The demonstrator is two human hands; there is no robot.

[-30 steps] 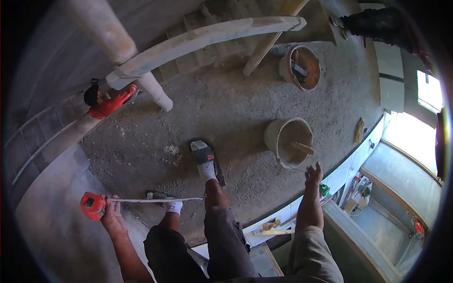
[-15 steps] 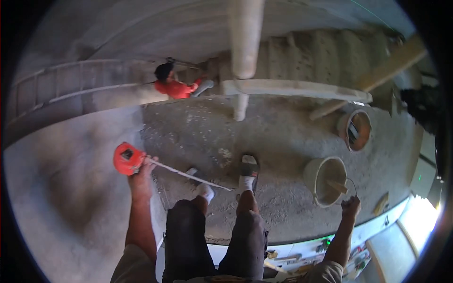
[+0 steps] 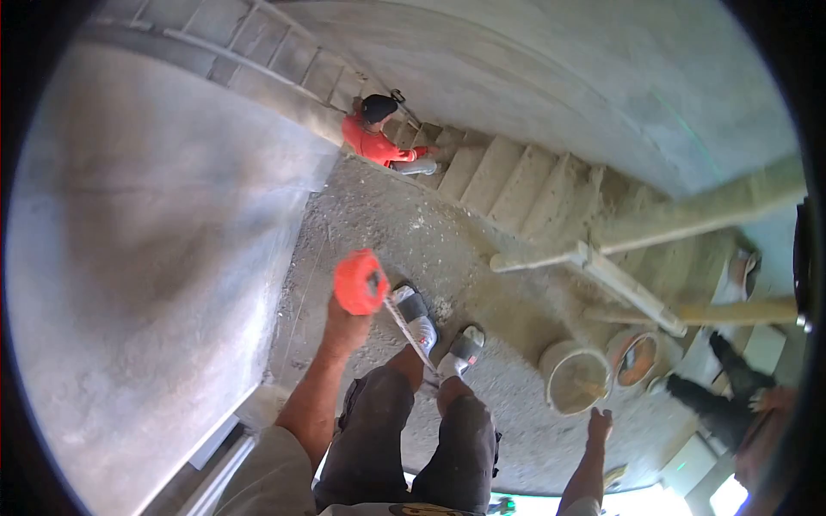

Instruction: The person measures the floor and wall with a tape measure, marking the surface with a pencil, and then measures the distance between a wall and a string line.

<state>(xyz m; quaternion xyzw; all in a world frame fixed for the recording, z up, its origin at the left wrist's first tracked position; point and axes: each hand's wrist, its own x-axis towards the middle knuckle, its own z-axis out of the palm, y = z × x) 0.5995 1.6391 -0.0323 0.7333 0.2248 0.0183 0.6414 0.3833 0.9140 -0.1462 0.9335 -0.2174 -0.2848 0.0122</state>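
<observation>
Left hand [image 3: 344, 329] is clamped around an orange tape measure [image 3: 360, 282], held up and out in front of the body. The tape blade [image 3: 410, 331] is pulled out and runs from the case down and to the right toward the sandalled feet [image 3: 419, 320], so its long axis slants toward the person. Right hand [image 3: 599, 425] is empty, fingers loosely spread, hanging low on the right, well apart from the tape; the left is the only hand on it. Just beyond the right hand sits a pale bucket [image 3: 574, 378] with a stick inside, and beside it an orange-lined bucket [image 3: 637, 358], contents unclear. Another person in a red shirt [image 3: 372, 142] crouches at the concrete stairs [image 3: 508, 185].
</observation>
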